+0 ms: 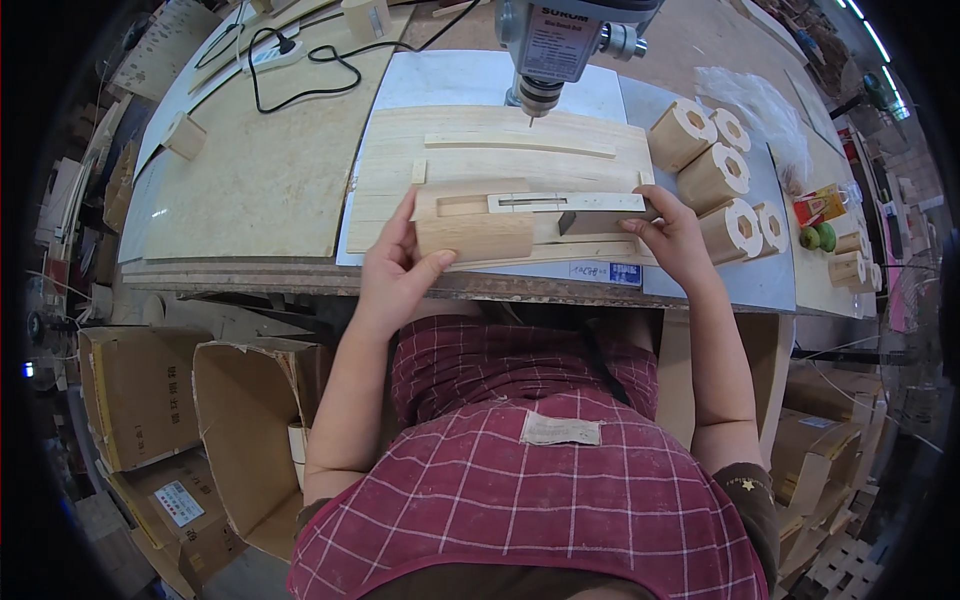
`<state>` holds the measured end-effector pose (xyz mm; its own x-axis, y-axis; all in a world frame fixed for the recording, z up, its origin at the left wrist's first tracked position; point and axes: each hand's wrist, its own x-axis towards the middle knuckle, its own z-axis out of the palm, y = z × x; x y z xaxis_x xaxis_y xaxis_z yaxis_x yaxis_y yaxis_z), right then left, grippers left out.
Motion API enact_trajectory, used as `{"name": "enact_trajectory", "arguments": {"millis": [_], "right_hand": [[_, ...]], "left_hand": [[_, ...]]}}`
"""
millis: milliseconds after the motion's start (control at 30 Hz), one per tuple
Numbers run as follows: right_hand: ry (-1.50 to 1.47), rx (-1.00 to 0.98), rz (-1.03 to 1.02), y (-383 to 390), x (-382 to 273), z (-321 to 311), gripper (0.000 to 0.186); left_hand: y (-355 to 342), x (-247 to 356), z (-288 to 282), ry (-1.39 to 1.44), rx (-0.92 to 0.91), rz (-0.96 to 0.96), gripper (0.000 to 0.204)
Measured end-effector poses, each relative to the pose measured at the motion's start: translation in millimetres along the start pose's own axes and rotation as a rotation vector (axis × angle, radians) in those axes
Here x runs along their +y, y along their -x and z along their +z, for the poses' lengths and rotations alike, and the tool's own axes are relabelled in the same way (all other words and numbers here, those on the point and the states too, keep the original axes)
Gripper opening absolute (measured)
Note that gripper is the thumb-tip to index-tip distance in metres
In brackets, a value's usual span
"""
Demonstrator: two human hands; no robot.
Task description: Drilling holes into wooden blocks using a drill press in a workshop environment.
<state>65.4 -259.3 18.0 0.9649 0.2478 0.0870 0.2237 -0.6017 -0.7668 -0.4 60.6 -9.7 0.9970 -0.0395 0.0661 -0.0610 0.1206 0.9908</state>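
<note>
My left hand [395,275] is closed around the left end of a pale wooden block [475,238], thumb on the near face and fingers behind. A long recess is cut into the block's upper face. My right hand [668,235] grips the right end of a slim, light-coloured slotted strip [615,203], which has a dark flat plate [592,223] below it. The strip's left end lies over the block's right part. Both pieces are over a wooden board [390,150] with thin battens fixed on it. Beyond them hangs a drill press [550,60], its bit pointing down.
Several wooden blocks with holes in their ends [718,172] stand right of the board, beside a clear plastic bag [765,110]. A black cable [330,85] runs to a power strip [270,55] at the far left. Cardboard boxes [245,440] sit below the table's front edge.
</note>
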Motion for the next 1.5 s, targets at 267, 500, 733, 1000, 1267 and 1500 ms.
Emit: {"name": "enact_trajectory", "arguments": {"millis": [267, 500, 733, 1000, 1267, 1500], "right_hand": [[0.016, 0.015, 0.039, 3, -2, 7, 0.031], [-0.023, 0.08, 0.039, -4, 6, 15, 0.032], [0.067, 0.307, 0.053, -19, 8, 21, 0.044], [0.141, 0.301, 0.059, -40, -5, 17, 0.044], [0.151, 0.262, 0.054, -49, -3, 20, 0.044], [0.14, 0.225, 0.087, -49, -14, 22, 0.044]], "left_hand": [[-5, -26, 52, -0.488, 0.119, 0.308, 0.09], [-21, -34, 55, -0.483, 0.21, 0.285, 0.088], [-49, -39, 68, -0.341, 0.261, 0.248, 0.081], [-62, -33, 69, -0.255, 0.294, 0.175, 0.08], [-65, -30, 60, -0.368, 0.279, 0.114, 0.079], [-64, -29, 55, -0.327, 0.284, 0.117, 0.076]]}}
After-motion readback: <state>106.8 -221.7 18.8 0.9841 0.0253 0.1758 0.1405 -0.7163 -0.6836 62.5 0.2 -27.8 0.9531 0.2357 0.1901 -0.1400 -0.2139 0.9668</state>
